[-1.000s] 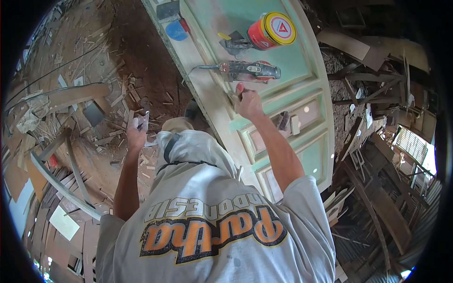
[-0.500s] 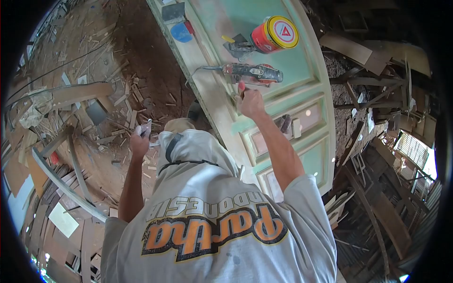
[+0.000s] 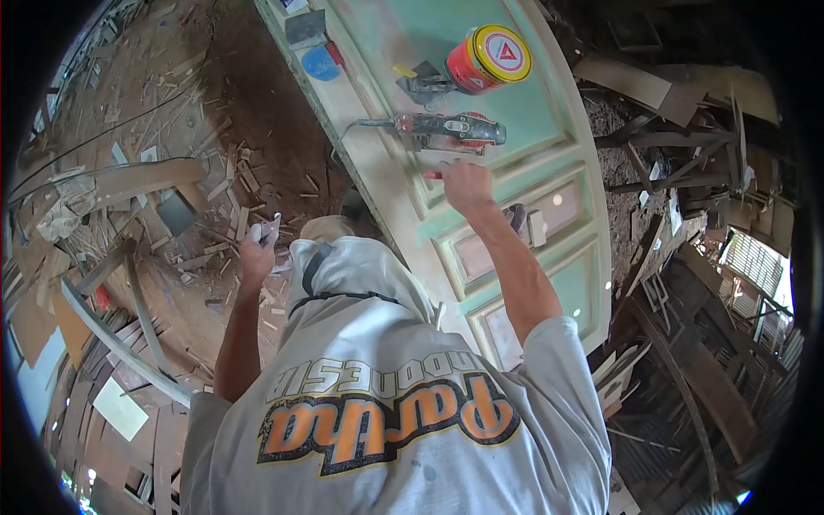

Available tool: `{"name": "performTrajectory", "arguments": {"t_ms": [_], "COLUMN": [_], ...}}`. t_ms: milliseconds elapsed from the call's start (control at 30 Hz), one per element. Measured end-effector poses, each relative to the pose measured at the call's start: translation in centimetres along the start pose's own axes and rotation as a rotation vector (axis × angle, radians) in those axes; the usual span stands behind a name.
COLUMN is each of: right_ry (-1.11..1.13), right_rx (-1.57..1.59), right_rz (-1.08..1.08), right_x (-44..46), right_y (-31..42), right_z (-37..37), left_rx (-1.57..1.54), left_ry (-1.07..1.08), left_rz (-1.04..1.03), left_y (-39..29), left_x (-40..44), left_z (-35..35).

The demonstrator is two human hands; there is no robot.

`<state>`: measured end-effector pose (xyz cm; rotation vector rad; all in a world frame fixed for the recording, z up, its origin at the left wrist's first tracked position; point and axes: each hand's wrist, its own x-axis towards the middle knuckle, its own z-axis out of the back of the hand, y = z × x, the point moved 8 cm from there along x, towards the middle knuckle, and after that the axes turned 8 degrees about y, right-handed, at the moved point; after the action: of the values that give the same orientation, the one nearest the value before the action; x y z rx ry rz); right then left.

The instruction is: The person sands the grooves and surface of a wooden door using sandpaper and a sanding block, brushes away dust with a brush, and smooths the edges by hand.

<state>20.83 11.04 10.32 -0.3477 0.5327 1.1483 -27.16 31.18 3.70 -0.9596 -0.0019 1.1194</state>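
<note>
A person's right hand (image 3: 468,184) reaches over a pale green and cream panelled wooden door (image 3: 536,116), its fingers curled closed around a slim red-ended object (image 3: 433,175), apparently a tool, though the hand hides most of it. Just beyond lies a black-and-red corded power tool (image 3: 455,129) on the door. The left hand (image 3: 256,251), out past the door's edge above the scrap-strewn brown floor (image 3: 275,103), has its fingers narrowed on a small pale flat piece (image 3: 273,225). Farther along the door stands a red can with a yellow-rimmed lid (image 3: 468,69).
</note>
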Motion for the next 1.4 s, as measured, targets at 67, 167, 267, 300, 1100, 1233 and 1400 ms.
{"name": "performTrajectory", "arguments": {"t_ms": [67,167,267,300,1100,1233,1400], "right_ry": [-0.116,-0.035,-0.103,-0.105,-0.027,-0.056,-0.043], "right_rx": [0.177,0.774,0.886,0.889,0.763,0.225,0.689], "right_rz": [0.056,0.324,0.429,0.429,0.485,0.308,0.464], "right_x": [-1.5,-2.1,-2.2,-2.0,-2.0,-3.4,-3.2], "right_y": [-0.3,-0.7,-3.3,-3.8,-3.0,-3.0,-1.7], "right_z": [2.3,-0.4,-2.3,-1.6,-4.8,1.1,-4.0], "left_rx": [-0.072,0.023,0.110,0.114,-0.138,-0.053,-0.052], "left_ry": [-0.044,-0.019,-0.009,-0.009,-0.051,-0.025,-0.023], "left_rz": [-0.037,-0.026,-0.054,-0.055,-0.053,-0.089,-0.074], "left_y": [0.3,2.3,1.3,1.0,1.9,1.8,1.5], "left_x": [0.0,-0.2,-0.8,-0.8,-3.6,-2.8,-3.1], "left_z": [0.3,-0.3,-0.1,0.2,0.7,0.4,0.6]}}
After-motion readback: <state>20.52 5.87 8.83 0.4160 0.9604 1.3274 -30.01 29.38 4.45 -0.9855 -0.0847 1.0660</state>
